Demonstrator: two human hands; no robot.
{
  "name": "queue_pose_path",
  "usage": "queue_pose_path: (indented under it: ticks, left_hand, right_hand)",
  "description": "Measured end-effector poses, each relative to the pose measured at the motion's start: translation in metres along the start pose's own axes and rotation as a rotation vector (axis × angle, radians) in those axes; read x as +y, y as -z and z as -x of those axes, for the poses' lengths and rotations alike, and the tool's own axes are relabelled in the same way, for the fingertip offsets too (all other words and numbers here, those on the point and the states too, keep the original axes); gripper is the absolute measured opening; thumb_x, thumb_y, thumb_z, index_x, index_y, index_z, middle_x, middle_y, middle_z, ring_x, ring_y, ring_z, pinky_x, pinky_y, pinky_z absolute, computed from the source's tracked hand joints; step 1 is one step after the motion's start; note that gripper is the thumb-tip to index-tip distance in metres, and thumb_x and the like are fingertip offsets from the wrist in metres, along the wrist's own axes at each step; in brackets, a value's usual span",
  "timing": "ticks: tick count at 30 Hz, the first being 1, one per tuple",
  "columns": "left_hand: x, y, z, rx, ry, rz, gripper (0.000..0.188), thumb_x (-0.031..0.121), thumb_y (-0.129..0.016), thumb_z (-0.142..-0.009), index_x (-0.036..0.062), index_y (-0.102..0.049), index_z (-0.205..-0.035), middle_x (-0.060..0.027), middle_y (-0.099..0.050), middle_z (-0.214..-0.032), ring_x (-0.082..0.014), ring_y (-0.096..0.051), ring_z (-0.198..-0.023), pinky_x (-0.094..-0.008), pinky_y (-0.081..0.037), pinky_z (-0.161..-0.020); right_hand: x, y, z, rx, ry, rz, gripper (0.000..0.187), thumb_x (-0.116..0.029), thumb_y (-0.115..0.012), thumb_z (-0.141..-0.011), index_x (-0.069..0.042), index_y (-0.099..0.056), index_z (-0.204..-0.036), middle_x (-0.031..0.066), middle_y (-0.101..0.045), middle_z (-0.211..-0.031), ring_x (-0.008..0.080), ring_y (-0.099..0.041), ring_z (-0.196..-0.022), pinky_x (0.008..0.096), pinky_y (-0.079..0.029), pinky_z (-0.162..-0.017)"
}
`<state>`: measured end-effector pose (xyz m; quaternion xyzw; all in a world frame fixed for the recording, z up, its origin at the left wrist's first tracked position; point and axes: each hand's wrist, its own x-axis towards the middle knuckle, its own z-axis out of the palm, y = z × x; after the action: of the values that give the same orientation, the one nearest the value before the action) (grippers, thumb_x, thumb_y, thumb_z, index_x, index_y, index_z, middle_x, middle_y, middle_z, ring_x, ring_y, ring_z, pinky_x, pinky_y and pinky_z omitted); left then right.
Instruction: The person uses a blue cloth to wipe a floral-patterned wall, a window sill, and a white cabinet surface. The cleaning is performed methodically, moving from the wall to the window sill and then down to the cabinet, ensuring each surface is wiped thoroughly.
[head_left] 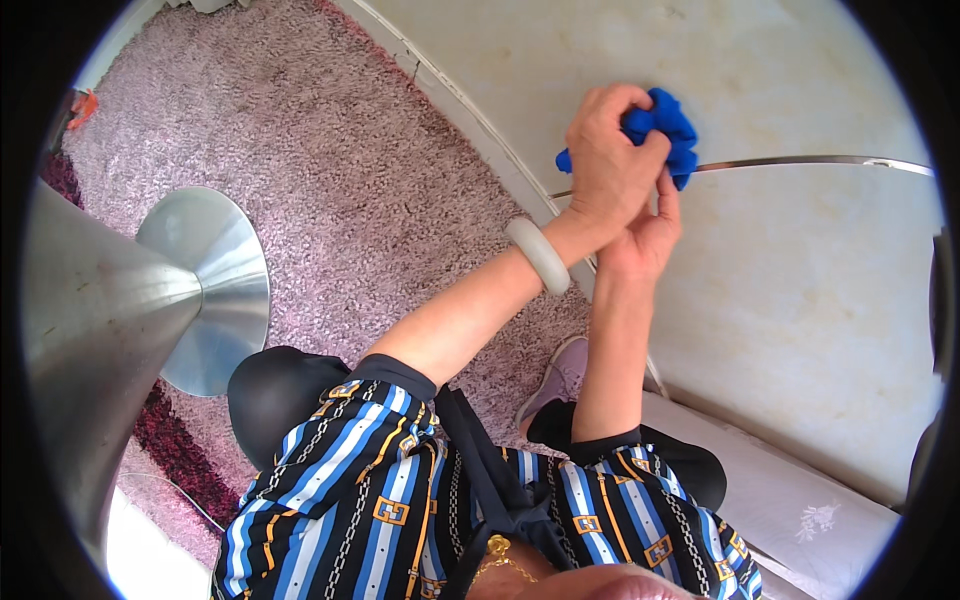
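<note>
A crumpled blue cloth (677, 135) is bunched up in front of a pale, smooth panel (770, 90). My left hand (612, 165), with a white bangle (538, 257) on its wrist, grips the cloth with bent fingers. Just beneath it, my right hand (648, 238) reaches up to the lower part of the cloth. Most of the right fingers are hidden behind the left hand; the visible fingertips meet the cloth. A small blue corner sticks out to the left of the left hand.
A thin metal strip (800, 160) crosses the pale panel beside the cloth. Pinkish-grey carpet (380, 150) covers the floor to the left. There, a shiny metal pedestal (205, 290) stands close by. Low at the right runs a pale patterned surface (790, 495). My shoe (560, 375) rests below my arms.
</note>
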<state>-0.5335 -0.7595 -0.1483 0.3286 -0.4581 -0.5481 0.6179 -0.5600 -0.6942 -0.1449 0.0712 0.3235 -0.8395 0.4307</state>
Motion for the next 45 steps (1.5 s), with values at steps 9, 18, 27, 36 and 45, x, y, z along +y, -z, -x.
queue_pose_path:
  ticks: [9, 18, 27, 36, 45]
  left_hand:
    - [-0.133, 0.059, 0.023, 0.148, 0.441, -0.325, 0.027, 0.001, -0.065, -0.071, 0.0027, -0.066, -0.097, -0.0140, -0.070, -0.091, -0.0275, -0.067, -0.082, -0.0391, -0.052, -0.078]
    - [-0.020, 0.013, -0.001, 0.128, 0.326, -0.011, 0.047, 0.023, -0.064, -0.076, -0.0062, -0.052, -0.112, -0.0216, -0.049, -0.117, -0.0339, -0.048, -0.110, -0.0420, -0.039, -0.097]
    - [-0.088, 0.030, -0.024, 0.279, 0.166, -0.065, 0.033, 0.009, -0.066, -0.075, 0.0003, -0.064, -0.107, -0.0132, -0.066, -0.103, -0.0234, -0.065, -0.089, -0.0350, -0.053, -0.079]
    - [-0.128, 0.045, -0.037, 0.320, 0.580, -0.199, 0.042, 0.020, -0.069, -0.078, -0.0013, -0.061, -0.113, -0.0186, -0.067, -0.103, -0.0303, -0.064, -0.097, -0.0379, -0.049, -0.089]
    - [-0.056, 0.052, -0.097, 0.178, -0.073, -0.221, 0.052, 0.022, -0.068, -0.080, 0.0047, -0.053, -0.127, -0.0187, -0.060, -0.121, -0.0342, -0.057, -0.111, -0.0432, -0.043, -0.097]
  right_hand:
    - [0.058, 0.127, -0.120, 0.576, -0.371, 0.073, 0.024, -0.016, -0.052, -0.099, -0.003, -0.055, -0.119, 0.0137, -0.056, -0.123, 0.0322, -0.056, -0.110, 0.0506, -0.048, -0.098]
    - [0.004, 0.028, -0.044, 0.136, -0.226, 0.093, 0.031, -0.020, -0.060, -0.096, 0.003, -0.057, -0.117, 0.0143, -0.062, -0.118, 0.0284, -0.059, -0.113, 0.0442, -0.048, -0.101]
    - [0.049, 0.047, -0.089, -0.027, -0.219, 0.193, 0.024, -0.019, -0.059, -0.097, -0.002, -0.061, -0.113, 0.0134, -0.067, -0.112, 0.0247, -0.062, -0.109, 0.0394, -0.051, -0.096]
    - [0.068, 0.054, -0.120, 0.080, -0.369, 0.260, 0.035, -0.031, -0.051, -0.101, -0.005, -0.055, -0.124, 0.0118, -0.060, -0.124, 0.0288, -0.055, -0.118, 0.0476, -0.045, -0.103]
    - [0.084, -0.029, -0.101, -0.315, -0.360, 0.122, 0.044, -0.031, -0.047, -0.102, -0.002, -0.047, -0.136, 0.0162, -0.054, -0.136, 0.0309, -0.051, -0.127, 0.0462, -0.040, -0.108]
